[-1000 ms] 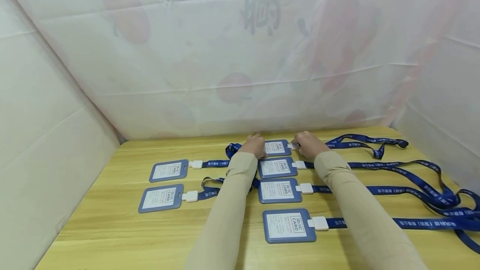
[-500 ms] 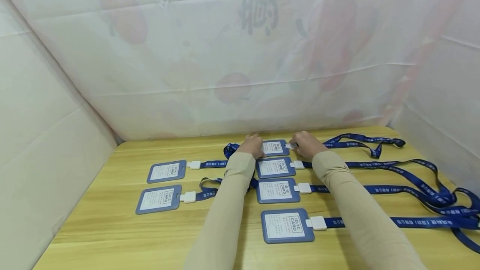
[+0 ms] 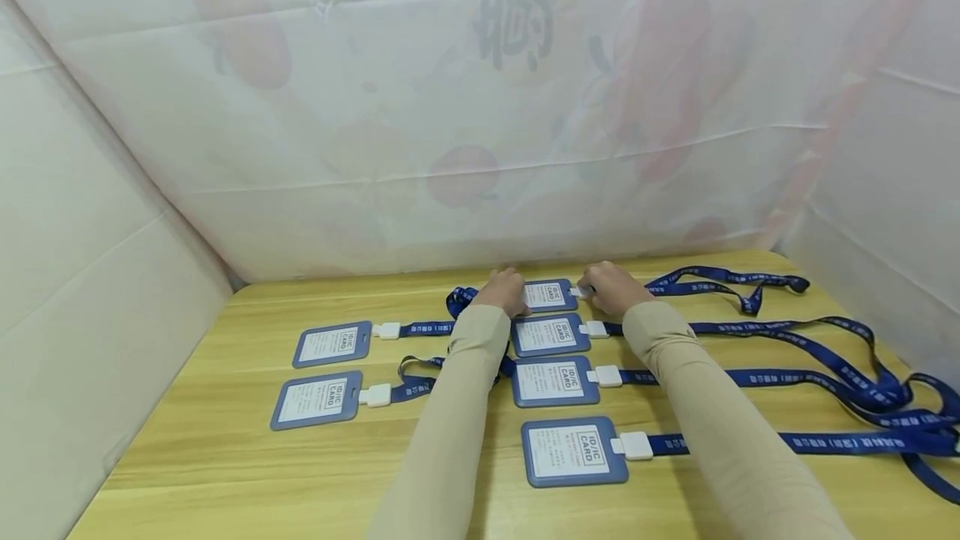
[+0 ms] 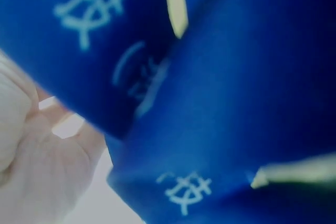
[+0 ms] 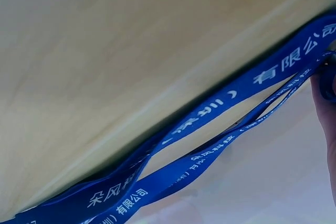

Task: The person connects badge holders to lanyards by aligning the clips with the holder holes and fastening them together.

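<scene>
In the head view, the farthest blue ID card holder (image 3: 548, 295) lies between my two hands at the back of the table. My left hand (image 3: 504, 290) grips its left end, hiding that edge. At the other end, my right hand (image 3: 609, 288) pinches the white clip (image 3: 579, 292) that joins the holder to a blue lanyard (image 3: 705, 283). Broad blue lanyard strap (image 4: 220, 77) fills most of the left wrist view, beside part of the left hand (image 4: 52, 166). The right wrist view has a printed lanyard (image 5: 210, 108) running toward the right hand (image 5: 326, 114) at its edge.
Three more card holders (image 3: 557, 381) line up nearer in the same column, their lanyards trailing right into a tangle (image 3: 911, 407). Two others (image 3: 317, 399) lie to the left. A white printed cloth (image 3: 360, 148) walls the wooden table (image 3: 225, 473) at back and sides.
The head view has shifted a little, so the table things appear slightly farther left. Both hands keep their places at the farthest card holder.
</scene>
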### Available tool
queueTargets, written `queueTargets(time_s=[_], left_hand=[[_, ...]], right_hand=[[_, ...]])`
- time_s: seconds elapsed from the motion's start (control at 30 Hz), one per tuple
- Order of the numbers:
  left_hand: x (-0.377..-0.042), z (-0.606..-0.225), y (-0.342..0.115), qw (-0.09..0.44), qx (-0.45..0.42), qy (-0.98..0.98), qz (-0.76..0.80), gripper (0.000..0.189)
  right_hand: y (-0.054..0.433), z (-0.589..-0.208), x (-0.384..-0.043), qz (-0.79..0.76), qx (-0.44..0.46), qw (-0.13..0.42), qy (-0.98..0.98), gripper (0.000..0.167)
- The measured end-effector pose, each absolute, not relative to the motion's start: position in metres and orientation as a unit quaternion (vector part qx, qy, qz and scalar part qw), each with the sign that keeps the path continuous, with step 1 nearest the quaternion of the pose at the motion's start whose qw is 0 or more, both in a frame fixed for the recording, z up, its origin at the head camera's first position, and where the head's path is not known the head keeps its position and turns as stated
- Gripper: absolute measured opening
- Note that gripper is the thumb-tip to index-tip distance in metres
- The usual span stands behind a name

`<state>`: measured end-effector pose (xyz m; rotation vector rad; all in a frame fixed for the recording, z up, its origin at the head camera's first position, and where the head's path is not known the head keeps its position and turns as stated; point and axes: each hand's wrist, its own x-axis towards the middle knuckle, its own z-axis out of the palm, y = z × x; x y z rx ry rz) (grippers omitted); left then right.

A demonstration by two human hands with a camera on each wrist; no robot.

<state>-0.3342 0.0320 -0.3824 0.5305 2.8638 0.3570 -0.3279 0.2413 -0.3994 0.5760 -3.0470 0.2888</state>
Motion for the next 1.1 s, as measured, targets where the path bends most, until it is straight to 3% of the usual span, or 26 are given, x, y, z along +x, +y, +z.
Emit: queueTargets(time_s=[0.3,0.8,1.1], left_hand=[[-0.3325,-0.3812,0.0337,0.103,0.172,0.974,0.110,0.040],[-0.3289,-0.3791,0.0316,0.093,0.183,0.971,0.125,0.031],[-0.3318,-0.3810,0.0337,0.096,0.182,0.973,0.107,0.036]], right_hand=[[0.2424,-0.4007,-0.3298,0.087,0.190,0.012,-0.978,0.024],[0.2421,-0.3999,-0.3288,0.087,0.189,0.009,-0.978,0.025],[0.2432,-0.4001,-0.3287,0.083,0.196,0.018,-0.977,0.022]])
